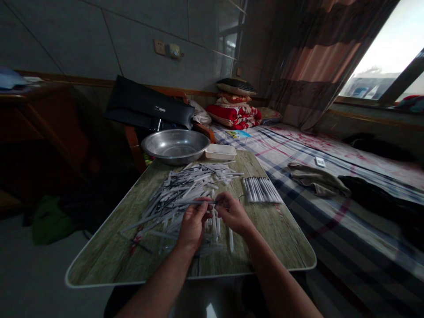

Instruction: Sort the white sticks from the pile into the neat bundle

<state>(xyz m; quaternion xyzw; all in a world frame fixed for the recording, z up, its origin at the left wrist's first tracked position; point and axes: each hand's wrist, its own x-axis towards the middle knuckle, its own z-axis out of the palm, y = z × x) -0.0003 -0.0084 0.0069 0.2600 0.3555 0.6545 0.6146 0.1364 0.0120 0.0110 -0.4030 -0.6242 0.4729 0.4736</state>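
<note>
My left hand (pixel 195 218) pinches a slim white pen (pixel 187 202) between thumb and fingers, its length pointing left. At the pen's dark right end, my right hand (pixel 232 213) is closed, fingertips meeting it. Whether a separate cap or tip sits in those fingers is too small to make out. Behind and left of my hands spreads a loose pile of white and grey pen pieces (pixel 185 187). To the right lies a neat row of white pens (pixel 261 191) with dark ends at the back. One white piece (pixel 231 240) lies below my right hand.
Both hands are over a wood-patterned table (pixel 99 260). A metal basin (pixel 175 148) and a white plastic tray (pixel 221 152) stand at its far edge. A bed with a checked sheet (pixel 285 163) adjoins on the right. Behind the basin is a black case-like object (pixel 149 104).
</note>
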